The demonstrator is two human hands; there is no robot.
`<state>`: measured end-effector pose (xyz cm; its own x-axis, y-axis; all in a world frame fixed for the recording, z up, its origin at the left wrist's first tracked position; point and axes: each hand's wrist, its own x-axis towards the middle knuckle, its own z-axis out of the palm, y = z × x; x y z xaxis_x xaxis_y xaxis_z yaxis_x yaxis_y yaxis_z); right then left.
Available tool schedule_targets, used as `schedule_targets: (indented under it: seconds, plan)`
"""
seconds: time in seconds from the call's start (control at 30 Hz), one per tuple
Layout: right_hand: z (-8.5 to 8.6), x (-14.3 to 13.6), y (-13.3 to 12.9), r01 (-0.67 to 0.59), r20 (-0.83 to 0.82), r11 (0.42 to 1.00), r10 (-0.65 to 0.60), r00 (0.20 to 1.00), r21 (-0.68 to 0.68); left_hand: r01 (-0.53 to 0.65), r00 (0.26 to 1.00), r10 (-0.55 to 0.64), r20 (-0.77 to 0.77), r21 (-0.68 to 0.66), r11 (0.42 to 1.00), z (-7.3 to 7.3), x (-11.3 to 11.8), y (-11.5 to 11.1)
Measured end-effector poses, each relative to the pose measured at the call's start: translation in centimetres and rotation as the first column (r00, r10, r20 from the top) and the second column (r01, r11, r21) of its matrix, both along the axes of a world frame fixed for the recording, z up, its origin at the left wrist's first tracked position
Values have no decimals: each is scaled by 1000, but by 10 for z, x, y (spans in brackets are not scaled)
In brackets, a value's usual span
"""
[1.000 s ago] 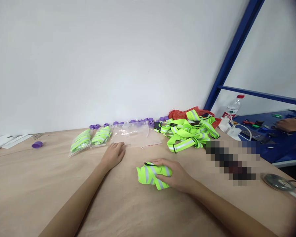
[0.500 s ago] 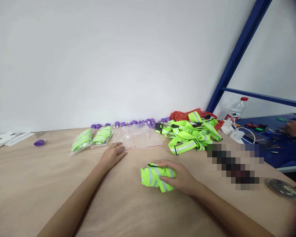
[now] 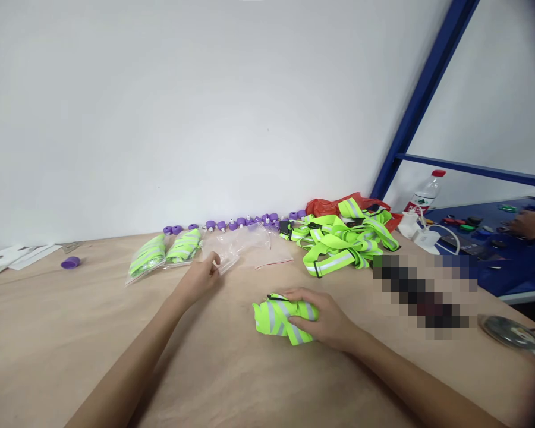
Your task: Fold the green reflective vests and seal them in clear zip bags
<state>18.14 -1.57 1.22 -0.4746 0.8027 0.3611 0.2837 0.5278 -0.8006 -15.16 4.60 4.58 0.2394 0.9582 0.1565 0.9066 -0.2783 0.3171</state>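
Observation:
My right hand [image 3: 330, 321] grips a folded bundle of neon-yellow reflective strap [image 3: 271, 319], its fingers over the top and its thumb in front. A bit of black plastic shows on the bundle's upper edge. Further back on the left, the curled fingers of my left hand [image 3: 200, 278] pinch the near edge of a clear plastic bag [image 3: 225, 248], which is lifted and creased. Another flat clear bag [image 3: 274, 257] with a red seal line lies beside it. Two bagged strap bundles, a left one [image 3: 148, 257] and a right one [image 3: 183, 246], rest left of that hand.
Loose reflective straps [image 3: 334, 244] are heaped at the back right, before a red plastic bag [image 3: 325, 207]. Purple caps [image 3: 232, 225] line the wall; one purple ring [image 3: 70, 262] lies left. A bottle [image 3: 425, 193] stands right. Another person's hand [image 3: 532, 223] appears far right.
My left hand has closed its fingers on the near clear bag and raised its edge off the table. My right hand and its bundle stay in place.

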Motion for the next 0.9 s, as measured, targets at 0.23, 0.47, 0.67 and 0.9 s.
schedule_targets:
  seconds: [0.23,0.47,0.67,0.9]
  plan:
    - [1,1,1,7,1,1000,-7,1000,-20,44,997,-35,-70,132,990,18,4,-4]
    - [1,1,2,1,-9,1000,-1,1000,-13,43,993,5,-119,399,916,39,2,-11]
    - [1,1,2,9,-12,1000,-9,1000,-26,32,995,16,-101,459,888,52,-3,-18]
    - [4,0,0,9,-14,998,-9,1000,-55,141,973,-117,-199,113,984,31,11,-21]
